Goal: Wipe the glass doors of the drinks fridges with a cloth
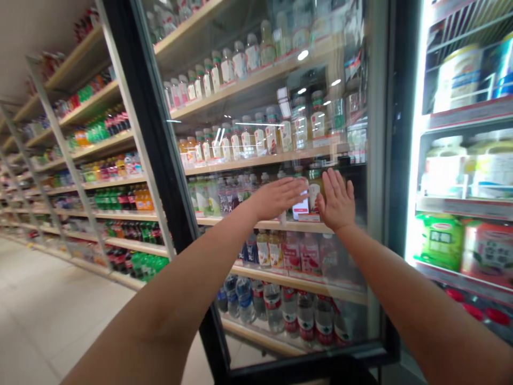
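Observation:
In front of me stands a glass door [276, 120] with a black frame. My left hand [278, 199] reaches out to it, palm down and fingers stretched out to the right. My right hand [337, 203] is raised beside it with its fingers spread upward, palm toward the glass. Both hands are at the pane or just before it; whether they touch it I cannot tell. Neither holds anything visible. Between them a small bright white rectangle [300, 207] with a red bar shows, and I cannot tell what it is. Rows of bottles [248, 140] show through the glass.
On the right, a lit cooler holds tubs [457, 77], jars [444, 168] and a green package [438, 243]. Long shelves [120, 179] of drinks run away to the left above a pale tiled floor [44, 310]. Water bottles [274, 307] line the lowest shelf behind the door.

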`<state>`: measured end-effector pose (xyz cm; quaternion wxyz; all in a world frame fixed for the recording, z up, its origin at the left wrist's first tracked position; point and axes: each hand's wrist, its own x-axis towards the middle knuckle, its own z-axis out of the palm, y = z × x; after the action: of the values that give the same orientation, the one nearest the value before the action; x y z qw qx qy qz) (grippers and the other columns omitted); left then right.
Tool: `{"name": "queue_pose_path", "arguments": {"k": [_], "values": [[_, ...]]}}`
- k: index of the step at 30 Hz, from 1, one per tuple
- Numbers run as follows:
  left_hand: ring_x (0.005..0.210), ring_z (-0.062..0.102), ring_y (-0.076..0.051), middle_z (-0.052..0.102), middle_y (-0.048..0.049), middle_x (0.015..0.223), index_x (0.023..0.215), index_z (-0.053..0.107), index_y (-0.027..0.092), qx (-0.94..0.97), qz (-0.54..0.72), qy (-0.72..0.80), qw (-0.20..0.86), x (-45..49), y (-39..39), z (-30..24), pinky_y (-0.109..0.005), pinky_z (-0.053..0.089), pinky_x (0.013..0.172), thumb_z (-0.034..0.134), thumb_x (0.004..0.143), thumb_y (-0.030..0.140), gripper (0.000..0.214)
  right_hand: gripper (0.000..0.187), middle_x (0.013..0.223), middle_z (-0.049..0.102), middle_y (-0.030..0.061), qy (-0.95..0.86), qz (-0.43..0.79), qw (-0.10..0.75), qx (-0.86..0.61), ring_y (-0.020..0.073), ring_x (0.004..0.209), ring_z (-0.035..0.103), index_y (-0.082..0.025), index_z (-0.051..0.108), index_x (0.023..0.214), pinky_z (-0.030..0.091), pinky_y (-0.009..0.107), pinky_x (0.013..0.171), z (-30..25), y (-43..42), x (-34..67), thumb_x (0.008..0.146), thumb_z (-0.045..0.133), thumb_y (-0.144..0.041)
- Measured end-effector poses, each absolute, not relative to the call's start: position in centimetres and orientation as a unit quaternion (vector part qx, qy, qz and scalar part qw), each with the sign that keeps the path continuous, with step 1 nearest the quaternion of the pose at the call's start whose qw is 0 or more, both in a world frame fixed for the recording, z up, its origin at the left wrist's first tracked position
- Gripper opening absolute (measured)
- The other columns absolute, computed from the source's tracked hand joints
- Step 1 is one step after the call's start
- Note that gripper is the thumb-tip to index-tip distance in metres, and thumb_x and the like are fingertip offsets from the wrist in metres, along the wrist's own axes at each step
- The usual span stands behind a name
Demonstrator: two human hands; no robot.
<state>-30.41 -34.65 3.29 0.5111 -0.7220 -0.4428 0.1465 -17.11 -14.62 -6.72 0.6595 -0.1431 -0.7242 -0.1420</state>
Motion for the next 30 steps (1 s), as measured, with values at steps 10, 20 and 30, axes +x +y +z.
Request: {"name": "queue_pose_path", "arguments": {"k": [10, 20, 30], "values": [[0.157, 0.021, -0.021, 0.039, -0.0095, 0.164, 0.157, 0.034, 0.016, -0.683, 0.092, -0.467, 0.553, -29.3, -32.8, 4.7, -0.044, 0.021, 0.131, 0.042, 0.100, 0.013, 0.058, 0.062, 0.164, 0.040, 0.0130, -0.715, -0.154, 0.668, -0.135, 0.0245, 0.153, 0.035, -0.017, 0.029, 0.161, 0.018, 0.049, 0.127, -6.7, -14.6, -17.2, 0.103, 0.039, -0.037], [0.159, -0.001, -0.017, 0.032, -0.0068, 0.167, 0.155, 0.037, 0.015, -0.679, 0.140, -0.474, 0.544, -32.6, -39.5, 3.4, -0.039, 0.013, 0.133, 0.037, 0.100, 0.016, 0.055, 0.063, 0.164, 0.039, 0.0128, -0.724, -0.142, 0.662, -0.134, 0.0247, 0.154, 0.033, -0.018, 0.027, 0.162, 0.017, 0.050, 0.127, -6.8, -14.7, -17.1, 0.103, 0.039, -0.037], [0.159, 0.010, -0.026, 0.027, -0.0150, 0.168, 0.165, 0.013, 0.016, -0.569, -0.046, -0.528, 0.628, -35.6, -43.7, 2.6, -0.051, 0.021, 0.130, 0.040, 0.096, 0.005, 0.074, 0.063, 0.163, 0.042, 0.0133, -0.706, -0.169, 0.676, -0.128, 0.0245, 0.152, 0.037, -0.016, 0.028, 0.161, 0.018, 0.048, 0.126, -6.8, -14.5, -17.3, 0.103, 0.041, -0.036]]}}
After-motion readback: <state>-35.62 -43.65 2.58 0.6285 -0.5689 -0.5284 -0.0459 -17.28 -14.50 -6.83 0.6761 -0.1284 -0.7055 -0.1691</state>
